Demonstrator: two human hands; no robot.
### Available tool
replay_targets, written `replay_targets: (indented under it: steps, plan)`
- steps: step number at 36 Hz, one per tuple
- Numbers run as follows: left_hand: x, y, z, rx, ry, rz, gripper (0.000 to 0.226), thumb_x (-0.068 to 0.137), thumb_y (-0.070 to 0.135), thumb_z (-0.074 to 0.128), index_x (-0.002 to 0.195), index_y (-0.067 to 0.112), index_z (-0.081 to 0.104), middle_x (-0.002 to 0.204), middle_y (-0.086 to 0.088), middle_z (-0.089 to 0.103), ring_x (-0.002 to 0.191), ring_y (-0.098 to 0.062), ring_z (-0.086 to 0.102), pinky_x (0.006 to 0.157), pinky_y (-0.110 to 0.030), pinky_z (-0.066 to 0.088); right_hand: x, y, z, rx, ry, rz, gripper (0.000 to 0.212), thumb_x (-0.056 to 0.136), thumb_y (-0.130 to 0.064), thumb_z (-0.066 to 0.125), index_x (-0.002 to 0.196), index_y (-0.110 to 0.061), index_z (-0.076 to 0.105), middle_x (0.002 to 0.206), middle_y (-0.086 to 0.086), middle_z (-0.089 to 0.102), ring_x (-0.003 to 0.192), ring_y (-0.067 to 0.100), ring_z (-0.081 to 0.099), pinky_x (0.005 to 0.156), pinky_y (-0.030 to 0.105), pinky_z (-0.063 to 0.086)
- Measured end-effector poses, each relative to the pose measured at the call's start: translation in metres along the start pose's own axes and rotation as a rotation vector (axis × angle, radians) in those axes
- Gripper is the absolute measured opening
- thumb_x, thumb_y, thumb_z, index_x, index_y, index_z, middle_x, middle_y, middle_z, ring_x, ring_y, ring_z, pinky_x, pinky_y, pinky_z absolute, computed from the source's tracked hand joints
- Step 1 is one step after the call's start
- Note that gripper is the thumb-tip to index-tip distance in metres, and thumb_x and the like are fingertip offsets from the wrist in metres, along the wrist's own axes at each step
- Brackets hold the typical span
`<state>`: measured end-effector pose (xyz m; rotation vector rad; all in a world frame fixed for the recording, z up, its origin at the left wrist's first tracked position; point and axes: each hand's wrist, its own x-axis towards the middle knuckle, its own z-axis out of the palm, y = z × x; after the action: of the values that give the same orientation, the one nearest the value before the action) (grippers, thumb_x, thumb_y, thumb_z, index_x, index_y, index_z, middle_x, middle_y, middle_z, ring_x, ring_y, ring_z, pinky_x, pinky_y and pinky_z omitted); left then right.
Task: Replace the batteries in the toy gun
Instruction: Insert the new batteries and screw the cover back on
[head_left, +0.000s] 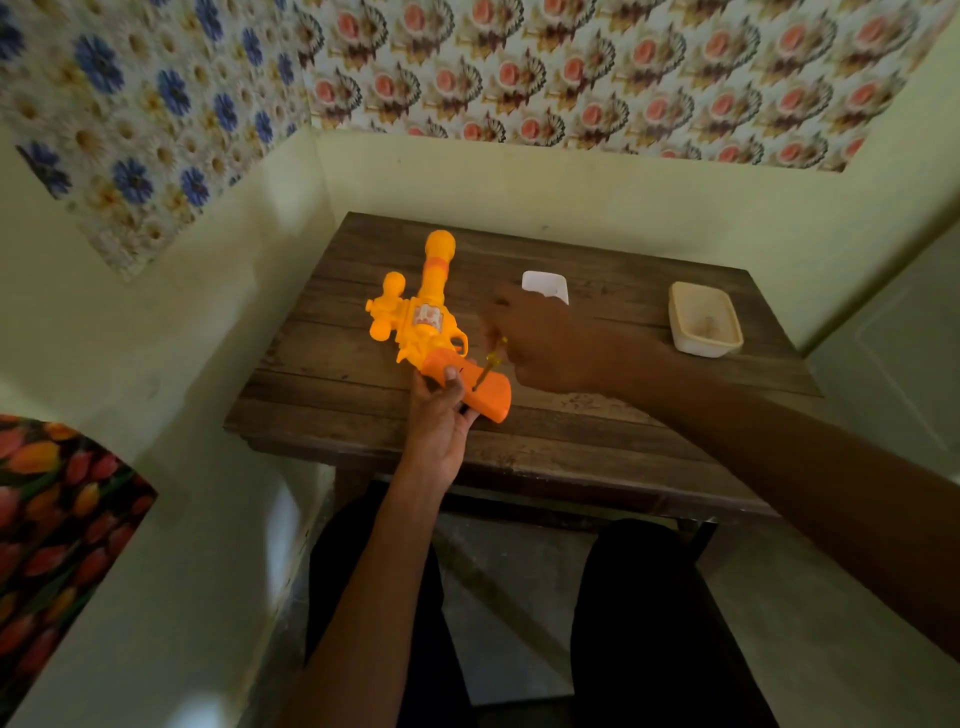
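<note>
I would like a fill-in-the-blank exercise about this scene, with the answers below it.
The left hand grips the toy gun by its ____.
The right hand holds a small ____ with its tip on the gun.
The cream container stands to the ____ of the white tray.
Missing words: grip; screwdriver; right.
</note>
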<state>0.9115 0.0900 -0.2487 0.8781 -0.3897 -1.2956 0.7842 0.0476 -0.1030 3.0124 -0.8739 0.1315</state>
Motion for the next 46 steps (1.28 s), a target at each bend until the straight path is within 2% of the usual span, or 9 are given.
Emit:
replay_targets:
  steps: [5, 19, 25, 28, 30, 35, 38, 44, 46]
  plan:
    - [-0.002, 0.002, 0.000, -0.005, 0.003, -0.002, 0.055, 0.097, 0.016, 0.053, 0.147, 0.025, 0.034, 0.144, -0.007, 0.048, 0.124, -0.024, 0.053, 0.084, -0.042, 0.053, 0.010, -0.006, 0.000, -0.153, 0.042, 0.009, 0.015, 0.090, -0.011, 0.052, 0.087, 0.000, 0.063, 0.093, 0.009, 0.062, 0.089, 0.021, 0.059, 0.048, 0.015, 0.022]
    - [-0.005, 0.006, 0.006, -0.004, 0.017, -0.007, 0.055, 0.097, 0.015, 0.053, 0.147, 0.024, 0.034, 0.144, -0.008, 0.048, 0.126, -0.025, 0.052, 0.086, -0.044, 0.052, 0.003, 0.002, -0.003, -0.144, 0.022, 0.078, 0.035, 0.097, -0.039, 0.047, 0.094, -0.007, 0.062, 0.094, 0.009, 0.065, 0.089, 0.026, 0.062, 0.066, 0.033, 0.046]
    - [-0.008, 0.006, 0.007, 0.007, 0.026, 0.004, 0.056, 0.097, 0.014, 0.052, 0.148, 0.024, 0.032, 0.145, -0.006, 0.046, 0.129, -0.028, 0.049, 0.085, -0.043, 0.051, 0.006, 0.002, -0.011, -0.145, -0.034, -0.122, 0.016, 0.084, -0.018, 0.062, 0.094, -0.005, 0.063, 0.093, 0.011, 0.064, 0.081, 0.023, 0.059, 0.063, 0.026, 0.036]
    - [-0.007, 0.005, 0.008, 0.007, 0.034, 0.003, 0.055, 0.097, 0.013, 0.052, 0.148, 0.024, 0.033, 0.144, -0.009, 0.047, 0.129, -0.029, 0.050, 0.085, -0.044, 0.052, 0.010, -0.004, -0.011, -0.213, -0.035, -0.176, 0.011, 0.075, -0.015, 0.070, 0.072, -0.005, 0.066, 0.073, 0.012, 0.065, 0.063, 0.026, 0.060, 0.057, 0.026, 0.038]
    - [-0.006, 0.006, 0.008, 0.003, 0.041, -0.007, 0.055, 0.097, 0.014, 0.053, 0.148, 0.024, 0.033, 0.145, -0.010, 0.047, 0.128, -0.028, 0.050, 0.083, -0.042, 0.053, 0.010, -0.007, -0.011, -0.168, -0.001, -0.210, 0.025, 0.062, -0.012, 0.077, 0.051, -0.007, 0.056, 0.051, 0.010, 0.057, 0.040, 0.019, 0.041, 0.048, 0.022, 0.032]
    - [-0.007, 0.007, 0.008, -0.013, 0.055, -0.016, 0.054, 0.098, 0.013, 0.051, 0.148, 0.022, 0.033, 0.145, -0.009, 0.047, 0.126, -0.026, 0.051, 0.081, -0.040, 0.052, 0.012, -0.008, -0.010, -0.028, 0.033, -0.026, 0.036, 0.082, -0.019, 0.068, 0.054, -0.005, 0.051, 0.056, 0.006, 0.054, 0.051, 0.021, 0.047, 0.051, 0.022, 0.028]
    - [-0.008, 0.008, 0.010, -0.007, 0.053, -0.008, 0.053, 0.098, 0.012, 0.050, 0.148, 0.022, 0.033, 0.144, -0.009, 0.048, 0.124, -0.025, 0.052, 0.079, -0.039, 0.052, 0.014, -0.003, -0.007, -0.061, 0.021, 0.097, 0.050, 0.087, -0.026, 0.061, 0.049, -0.020, 0.028, 0.052, -0.007, 0.034, 0.045, 0.004, 0.029, 0.047, 0.018, 0.021]
    - [-0.006, 0.005, 0.009, 0.038, 0.052, -0.010, 0.057, 0.095, 0.015, 0.056, 0.147, 0.025, 0.034, 0.144, -0.006, 0.047, 0.128, -0.026, 0.049, 0.091, -0.047, 0.049, 0.020, -0.003, -0.014, -0.283, -0.074, 0.001, 0.028, 0.083, -0.028, 0.066, 0.064, -0.008, 0.064, 0.062, -0.001, 0.051, 0.055, 0.008, 0.042, 0.042, 0.010, 0.008]
    - [-0.007, 0.005, 0.008, 0.051, 0.037, -0.002, 0.058, 0.094, 0.015, 0.056, 0.147, 0.024, 0.034, 0.142, -0.006, 0.049, 0.125, -0.025, 0.053, 0.093, -0.049, 0.048, 0.016, -0.005, -0.022, -0.298, -0.091, -0.125, 0.026, 0.076, -0.025, 0.075, 0.061, -0.008, 0.063, 0.061, 0.003, 0.060, 0.051, 0.008, 0.037, 0.037, 0.009, 0.025]
